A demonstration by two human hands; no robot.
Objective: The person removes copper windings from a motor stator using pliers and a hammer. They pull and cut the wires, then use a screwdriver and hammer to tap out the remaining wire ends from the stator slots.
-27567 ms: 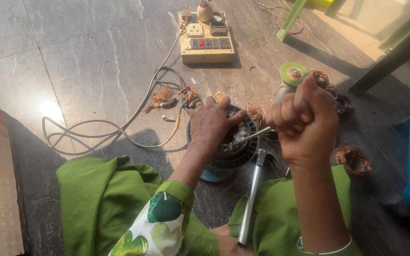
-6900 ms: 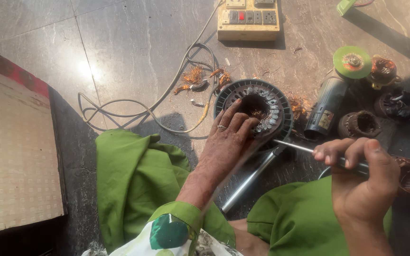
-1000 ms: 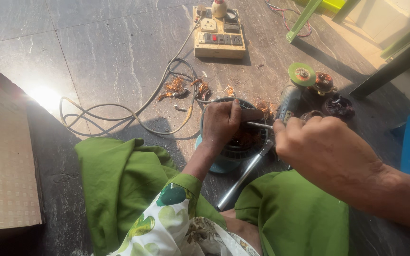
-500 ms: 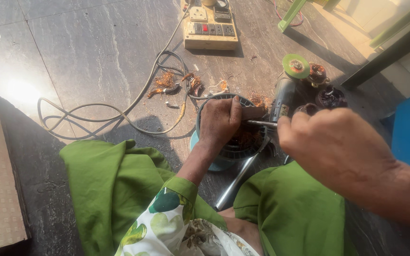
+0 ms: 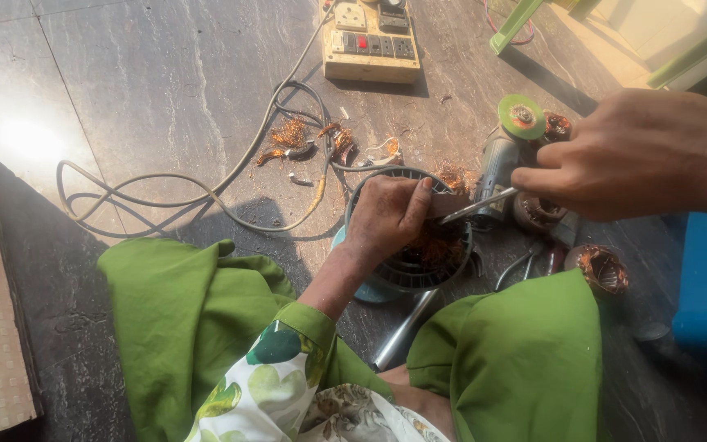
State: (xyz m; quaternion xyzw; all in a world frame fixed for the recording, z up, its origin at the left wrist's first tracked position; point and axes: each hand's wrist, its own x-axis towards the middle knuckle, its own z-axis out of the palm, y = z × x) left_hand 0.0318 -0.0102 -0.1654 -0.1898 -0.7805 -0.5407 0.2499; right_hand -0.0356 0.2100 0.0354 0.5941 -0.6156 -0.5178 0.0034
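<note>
Head view: left hand (image 5: 386,217) presses down on the stator (image 5: 409,245), fingers curled together over its copper windings; stator sits on the floor between the knees. Right hand (image 5: 636,155) has its fingers clamped on a thin metal rod (image 5: 476,206), tip at the windings beside the left thumb. Risk: rod slips off the copper and jabs the left fingers.

Round motor stator (image 5: 419,254), dark grey with a slotted rim and reddish copper winding showing inside, lying flat on the stone floor between the green-clad knees, partly covered by the left hand (image 5: 386,217). Slim metal tool (image 5: 476,206), silver and rod-like, pinched in the right hand (image 5: 623,155) and slanting down, its tip at the stator's upper edge.
</note>
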